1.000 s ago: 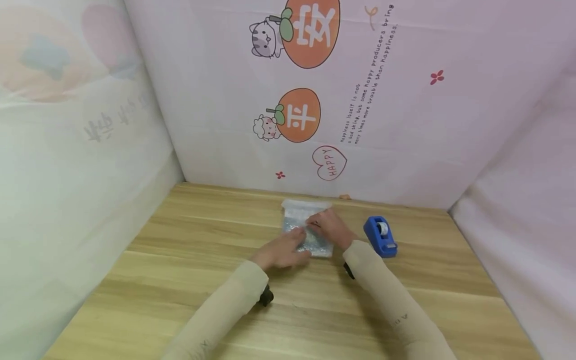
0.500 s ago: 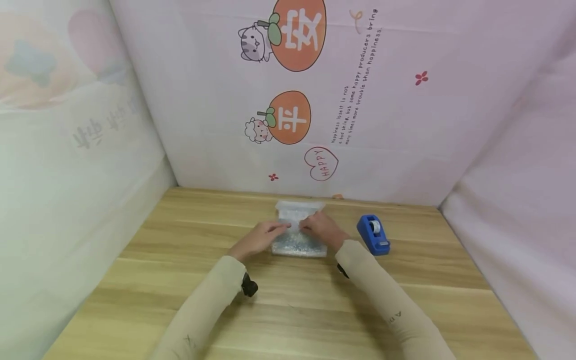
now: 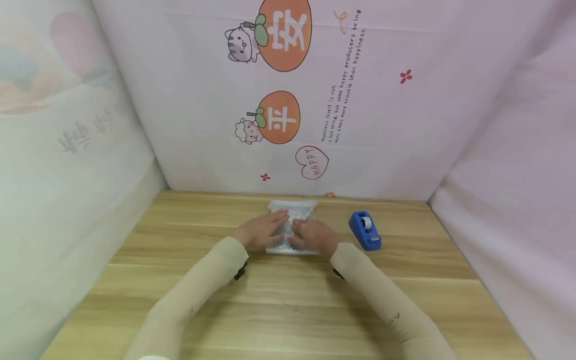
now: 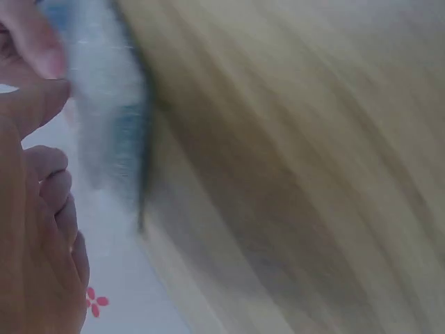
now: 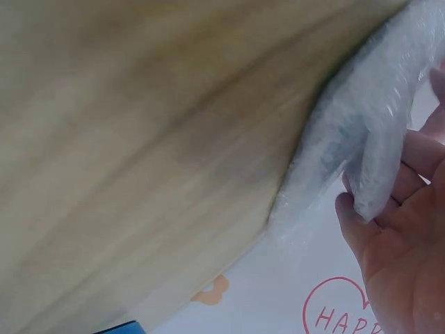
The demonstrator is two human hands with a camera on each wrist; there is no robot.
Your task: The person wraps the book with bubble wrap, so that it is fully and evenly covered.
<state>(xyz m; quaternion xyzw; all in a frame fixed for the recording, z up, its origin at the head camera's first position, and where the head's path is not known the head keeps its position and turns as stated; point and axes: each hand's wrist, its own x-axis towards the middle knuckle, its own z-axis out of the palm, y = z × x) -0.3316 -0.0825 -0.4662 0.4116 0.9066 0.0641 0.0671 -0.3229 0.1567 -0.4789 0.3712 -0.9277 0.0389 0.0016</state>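
Note:
A flat parcel in clear bubble wrap [image 3: 297, 210] lies near the back of the wooden table, a bluish thing showing dimly through the layers. From the left, my left hand [image 3: 261, 230] rests on it with fingers extended across the top. My right hand [image 3: 317, 236] is on its right half, fingers bent. In the right wrist view, a loose fold of the wrap [image 5: 379, 167] sits between the right thumb and fingers. The left wrist view has the left thumb against the wrap [image 4: 104, 83], with a fingertip of the right hand close by.
A blue tape dispenser [image 3: 365, 231] with a white roll stands right of the parcel; its corner [image 5: 122, 328] enters the right wrist view. Printed cloth [image 3: 360, 165] hangs at the table's back edge, with pale cloth walls at both sides. Bare wood [image 3: 283, 300] lies in front.
My left hand lifted off to the left, then came back onto the parcel's left half. My right hand slid slightly toward the front. The head view has shifted, moving everything left in frame.

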